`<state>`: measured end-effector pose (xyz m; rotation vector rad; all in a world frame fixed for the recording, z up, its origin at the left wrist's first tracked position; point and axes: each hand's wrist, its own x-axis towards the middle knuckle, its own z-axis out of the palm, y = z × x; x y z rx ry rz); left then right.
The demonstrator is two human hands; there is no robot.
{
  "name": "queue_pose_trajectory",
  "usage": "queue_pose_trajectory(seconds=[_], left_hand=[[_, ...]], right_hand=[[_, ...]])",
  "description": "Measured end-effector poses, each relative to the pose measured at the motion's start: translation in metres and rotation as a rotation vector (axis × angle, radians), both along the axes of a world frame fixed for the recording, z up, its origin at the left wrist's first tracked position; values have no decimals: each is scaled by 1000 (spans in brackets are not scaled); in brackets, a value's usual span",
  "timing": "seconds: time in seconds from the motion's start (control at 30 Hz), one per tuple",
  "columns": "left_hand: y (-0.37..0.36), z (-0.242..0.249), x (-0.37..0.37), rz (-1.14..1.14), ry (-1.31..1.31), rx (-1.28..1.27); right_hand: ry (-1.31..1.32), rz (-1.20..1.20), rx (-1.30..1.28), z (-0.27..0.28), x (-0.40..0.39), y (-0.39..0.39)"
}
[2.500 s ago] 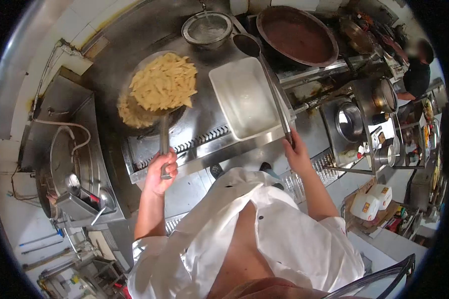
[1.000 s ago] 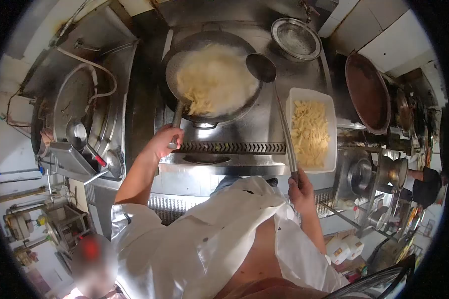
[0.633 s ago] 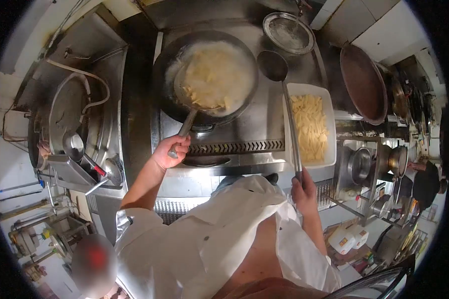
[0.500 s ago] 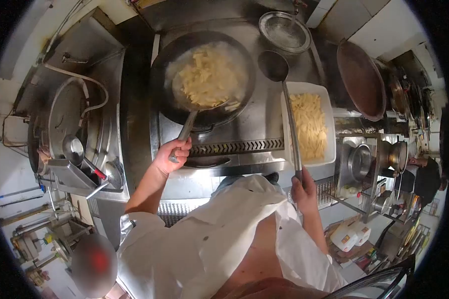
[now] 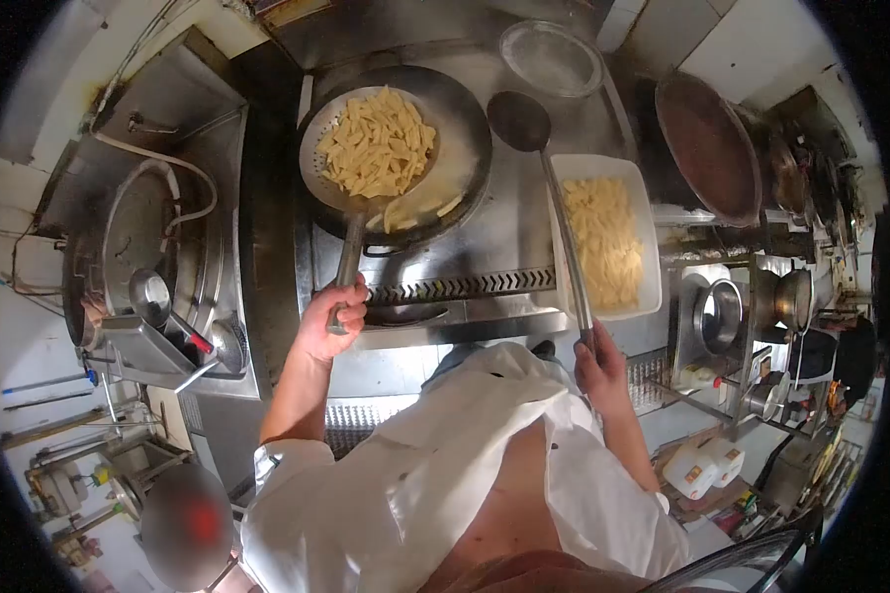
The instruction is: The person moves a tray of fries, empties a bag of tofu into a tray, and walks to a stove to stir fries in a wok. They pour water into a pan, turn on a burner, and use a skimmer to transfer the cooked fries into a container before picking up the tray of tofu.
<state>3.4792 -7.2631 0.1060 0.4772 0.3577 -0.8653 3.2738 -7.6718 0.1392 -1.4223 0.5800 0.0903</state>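
My left hand is closed round the handle of a perforated strainer ladle. Pale yellow cut strips are heaped in the strainer, which is over the left side of a dark wok. A few loose strips lie in the cloudy liquid at the wok's lower right. In my right hand is the long handle of a dark-bowled ladle. Its bowl is above the steel stove top, between the wok and a white plastic tub that holds more of the pale strips.
A round metal basin stands at the back right of the stove. To the left is a sink area with a hose and a red-handled ladle. Shelves with steel pots stand at right, with a person in dark clothing beyond.
The strainer has risen with the strips heaped in it and shifted left over the wok. Steam over the strips has thinned. The right-hand ladle keeps about the same place above the stove.
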Motion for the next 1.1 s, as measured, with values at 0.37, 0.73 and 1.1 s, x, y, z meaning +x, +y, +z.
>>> queue_pose_trajectory(seconds=[0.37,0.73,1.1], left_hand=[[-66,27,-41,112,49,3],[-219,56,-148,-56,-229,560],[-273,34,-156,-198,-561,968]], right_hand=[[-94,69,28,-9,-41,-93],[-150,87,-111,-33,-102,-214],[-166,-10,-31,-44,-117,-209]])
